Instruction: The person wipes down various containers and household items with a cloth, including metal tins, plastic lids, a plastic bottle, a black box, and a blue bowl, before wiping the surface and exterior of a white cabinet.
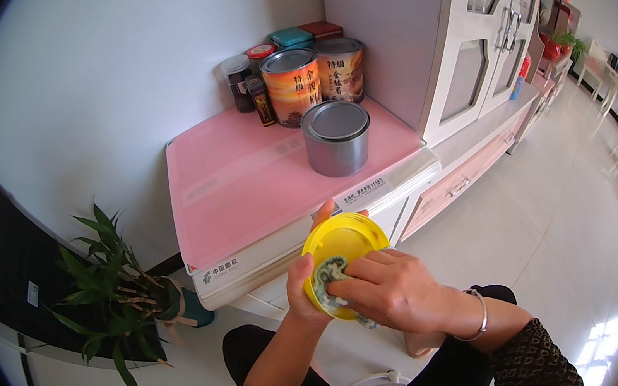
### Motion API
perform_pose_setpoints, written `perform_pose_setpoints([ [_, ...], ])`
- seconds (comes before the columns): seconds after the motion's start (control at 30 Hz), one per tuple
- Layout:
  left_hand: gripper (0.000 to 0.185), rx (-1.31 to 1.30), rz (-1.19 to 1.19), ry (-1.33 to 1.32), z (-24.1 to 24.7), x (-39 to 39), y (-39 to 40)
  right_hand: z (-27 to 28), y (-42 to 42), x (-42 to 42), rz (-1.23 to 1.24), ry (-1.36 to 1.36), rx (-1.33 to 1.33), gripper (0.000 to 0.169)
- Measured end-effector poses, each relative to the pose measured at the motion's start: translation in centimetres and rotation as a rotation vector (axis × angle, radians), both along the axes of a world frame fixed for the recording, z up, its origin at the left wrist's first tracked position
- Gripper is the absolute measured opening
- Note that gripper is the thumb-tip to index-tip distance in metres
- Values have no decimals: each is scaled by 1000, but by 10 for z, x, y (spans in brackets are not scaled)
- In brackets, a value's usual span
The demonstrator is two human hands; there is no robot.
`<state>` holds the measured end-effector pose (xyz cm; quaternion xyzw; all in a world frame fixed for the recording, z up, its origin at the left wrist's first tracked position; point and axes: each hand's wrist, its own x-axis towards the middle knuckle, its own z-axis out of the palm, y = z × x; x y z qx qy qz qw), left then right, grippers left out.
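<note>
My left hand [302,294] grips a round yellow plastic lid [345,239] by its rim, with its inner side tilted up towards me. Pressed against the inside of the lid is a crumpled green and white cloth [332,276], bunched under the fingers of my right hand [394,287]. Both hands are over my lap, in front of the cabinet's near edge. Just beyond them a plain silver metal tin [338,145] with its grey lid on stands on a pink mat [237,185].
Behind the silver tin are two printed tins [290,93] [349,79], a clear-lidded jar [240,88], a small dark box [261,102] and a teal tin [290,37]. A potted plant [116,288] stands left of the low cabinet [270,256]. A tall white cupboard [443,58] rises on the right.
</note>
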<state>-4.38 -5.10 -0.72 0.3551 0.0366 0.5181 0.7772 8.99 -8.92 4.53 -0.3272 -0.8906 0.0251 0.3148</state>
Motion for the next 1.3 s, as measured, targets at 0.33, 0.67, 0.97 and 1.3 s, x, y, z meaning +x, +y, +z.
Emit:
perform_pose_setpoints([
  [0.33, 75, -31, -73, 85, 7, 4, -4, 15, -4, 8, -299, -154, 154, 25],
  [0.67, 75, -37, 27, 88, 6, 3, -5, 7, -8, 17, -232, -335, -183, 15],
  [0.97, 71, -50, -51, -130, 5, -3, 3, 36, -3, 29, -222, 228, -216, 30],
  [1.3, 73, -210, -159, -113, 4, 0, -8, -7, 24, 13, -443, 128, -50, 41],
])
